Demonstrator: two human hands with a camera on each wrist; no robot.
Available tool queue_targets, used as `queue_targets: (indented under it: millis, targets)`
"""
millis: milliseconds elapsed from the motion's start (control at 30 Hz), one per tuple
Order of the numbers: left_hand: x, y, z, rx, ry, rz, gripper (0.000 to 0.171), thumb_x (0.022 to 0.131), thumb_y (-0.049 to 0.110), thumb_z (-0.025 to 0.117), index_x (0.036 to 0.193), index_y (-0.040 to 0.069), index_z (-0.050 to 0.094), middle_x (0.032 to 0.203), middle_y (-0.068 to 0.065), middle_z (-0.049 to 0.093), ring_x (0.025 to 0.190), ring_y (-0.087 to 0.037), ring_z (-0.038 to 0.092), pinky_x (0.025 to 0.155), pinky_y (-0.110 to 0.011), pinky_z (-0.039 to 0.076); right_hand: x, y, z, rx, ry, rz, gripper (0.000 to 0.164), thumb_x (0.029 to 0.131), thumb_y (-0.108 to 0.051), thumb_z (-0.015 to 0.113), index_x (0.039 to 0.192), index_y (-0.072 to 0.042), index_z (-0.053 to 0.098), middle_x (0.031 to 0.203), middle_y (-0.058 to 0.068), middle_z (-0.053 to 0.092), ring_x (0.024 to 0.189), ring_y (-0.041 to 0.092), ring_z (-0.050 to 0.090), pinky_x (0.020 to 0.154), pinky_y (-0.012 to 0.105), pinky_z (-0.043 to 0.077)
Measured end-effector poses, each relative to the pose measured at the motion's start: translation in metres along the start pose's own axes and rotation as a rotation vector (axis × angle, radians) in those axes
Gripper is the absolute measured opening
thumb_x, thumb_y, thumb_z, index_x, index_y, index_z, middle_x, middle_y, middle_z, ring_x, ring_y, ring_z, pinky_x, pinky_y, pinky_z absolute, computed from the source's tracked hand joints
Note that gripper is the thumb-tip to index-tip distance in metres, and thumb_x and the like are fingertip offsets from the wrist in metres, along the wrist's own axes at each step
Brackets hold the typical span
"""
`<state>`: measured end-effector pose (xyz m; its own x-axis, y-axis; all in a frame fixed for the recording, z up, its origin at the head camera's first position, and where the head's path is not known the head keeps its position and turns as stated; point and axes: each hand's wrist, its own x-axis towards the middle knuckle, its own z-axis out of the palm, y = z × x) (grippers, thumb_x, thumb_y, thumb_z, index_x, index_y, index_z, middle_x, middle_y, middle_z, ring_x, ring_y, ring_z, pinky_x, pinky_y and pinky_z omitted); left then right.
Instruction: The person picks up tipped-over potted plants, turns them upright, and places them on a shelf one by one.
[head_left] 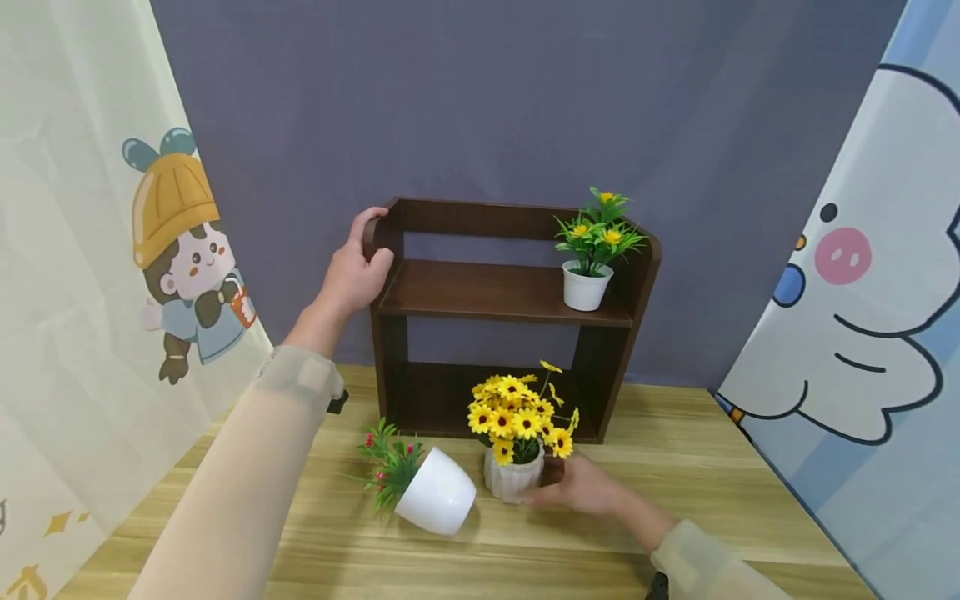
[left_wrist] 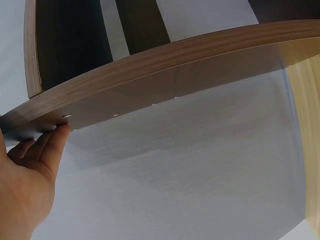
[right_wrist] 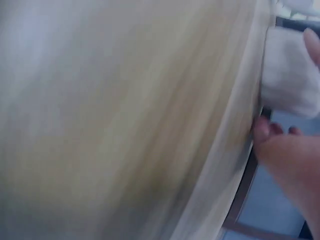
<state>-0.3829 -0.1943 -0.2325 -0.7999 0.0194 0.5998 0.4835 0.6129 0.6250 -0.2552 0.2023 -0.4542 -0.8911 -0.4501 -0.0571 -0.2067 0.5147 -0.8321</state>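
My left hand [head_left: 358, 271] grips the top left corner of a dark brown wooden shelf [head_left: 510, 321]; in the left wrist view its fingers [left_wrist: 54, 150] lie against the outer face of the side panel. My right hand [head_left: 576, 487] is at the right side of a ribbed grey-white pot [head_left: 513, 479] of yellow flowers [head_left: 517, 421], thumb and fingers spread apart. In the blurred right wrist view that pot [right_wrist: 289, 72] lies between the parted thumb and fingers, and no firm hold shows. Left of it a white pot [head_left: 438, 493] with a red-flowered plant [head_left: 393, 467] lies on its side.
A small white pot [head_left: 587, 287] with a yellow-flowered green plant stands at the right end of the upper shelf board. Everything rests on a wood-grain table [head_left: 675, 450]. A grey-blue curtain [head_left: 525, 100] hangs behind, with printed cartoon cloths at both sides.
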Motion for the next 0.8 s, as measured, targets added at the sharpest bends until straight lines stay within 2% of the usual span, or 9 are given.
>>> queue_targets:
  millis: [33, 100, 167, 200, 267, 333, 433, 600, 800]
  targets:
    - [0.0, 0.0, 0.0, -0.002, 0.0, -0.002, 0.066, 0.101, 0.028, 0.048, 0.163, 0.046, 0.034, 0.077, -0.011, 0.052, 0.065, -0.029, 0.052, 0.06, -0.041, 0.044, 0.001, 0.002, -0.003, -0.011, -0.016, 0.006, 0.048, 0.089, -0.033, 0.091, 0.121, -0.001, 0.074, 0.088, 0.002, 0.071, 0.072, 0.012, 0.059, 0.061, 0.03, 0.054]
    - [0.0, 0.0, 0.0, -0.004, -0.007, -0.006, 0.066, 0.101, 0.028, 0.047, 0.163, 0.047, 0.034, 0.074, -0.009, 0.05, 0.062, -0.028, 0.049, 0.059, -0.041, 0.043, 0.002, 0.006, -0.007, -0.019, -0.049, 0.029, 0.049, 0.088, -0.032, 0.091, 0.122, -0.001, 0.073, 0.087, 0.003, 0.069, 0.068, 0.014, 0.055, 0.059, 0.029, 0.051]
    - [-0.001, 0.0, -0.001, -0.001, -0.009, -0.01, 0.067, 0.101, 0.028, 0.046, 0.163, 0.047, 0.033, 0.071, -0.007, 0.048, 0.06, -0.026, 0.047, 0.058, -0.04, 0.043, 0.003, 0.008, -0.009, -0.053, -0.046, 0.027, 0.066, 0.087, -0.033, 0.092, 0.138, 0.0, 0.067, 0.109, 0.011, 0.076, 0.087, 0.022, 0.067, 0.076, 0.041, 0.061]
    - [-0.002, -0.001, -0.002, -0.001, -0.011, -0.013, 0.067, 0.101, 0.028, 0.046, 0.163, 0.047, 0.033, 0.07, -0.006, 0.047, 0.059, -0.026, 0.046, 0.058, -0.04, 0.042, 0.004, 0.009, -0.009, -0.071, -0.041, 0.031, 0.079, 0.086, -0.034, 0.093, 0.148, 0.001, 0.06, 0.124, 0.018, 0.075, 0.101, 0.03, 0.071, 0.088, 0.05, 0.062]
    - [-0.003, -0.001, -0.002, 0.002, -0.01, -0.016, 0.067, 0.101, 0.028, 0.046, 0.163, 0.047, 0.033, 0.068, -0.005, 0.045, 0.058, -0.025, 0.045, 0.057, -0.04, 0.042, 0.006, 0.008, -0.009, -0.114, -0.021, 0.044, 0.101, 0.082, -0.037, 0.095, 0.162, 0.0, 0.046, 0.15, 0.027, 0.063, 0.131, 0.046, 0.064, 0.112, 0.066, 0.05]
    - [-0.004, -0.001, -0.003, 0.006, -0.01, -0.014, 0.067, 0.101, 0.028, 0.046, 0.164, 0.046, 0.033, 0.067, -0.005, 0.046, 0.058, -0.025, 0.045, 0.057, -0.04, 0.042, 0.008, 0.007, -0.009, -0.159, -0.008, 0.075, 0.11, 0.079, -0.041, 0.097, 0.166, -0.003, 0.041, 0.159, 0.031, 0.055, 0.146, 0.053, 0.053, 0.122, 0.073, 0.036]
    - [-0.004, -0.001, -0.002, 0.007, -0.013, -0.011, 0.067, 0.101, 0.028, 0.046, 0.164, 0.046, 0.032, 0.067, -0.005, 0.045, 0.058, -0.025, 0.045, 0.057, -0.04, 0.042, 0.012, 0.006, -0.01, -0.158, -0.021, 0.1, 0.113, 0.078, -0.041, 0.098, 0.169, -0.008, 0.038, 0.166, 0.029, 0.047, 0.155, 0.055, 0.042, 0.126, 0.076, 0.026]
    - [-0.003, 0.002, -0.003, 0.008, -0.015, -0.008, 0.067, 0.101, 0.028, 0.045, 0.164, 0.046, 0.032, 0.07, -0.007, 0.047, 0.059, -0.026, 0.046, 0.058, -0.041, 0.042, 0.017, 0.008, -0.011, -0.099, -0.044, 0.098, 0.112, 0.079, -0.038, 0.098, 0.169, -0.012, 0.037, 0.171, 0.025, 0.042, 0.158, 0.051, 0.038, 0.129, 0.074, 0.021]
    - [-0.003, 0.003, -0.002, 0.009, -0.011, -0.001, 0.067, 0.101, 0.028, 0.045, 0.164, 0.045, 0.033, 0.08, -0.013, 0.054, 0.065, -0.028, 0.051, 0.061, -0.041, 0.044, 0.023, 0.008, -0.008, 0.023, -0.079, 0.021, 0.121, 0.08, -0.03, 0.098, 0.174, -0.019, 0.023, 0.179, 0.017, 0.028, 0.166, 0.047, 0.024, 0.132, 0.072, 0.009]
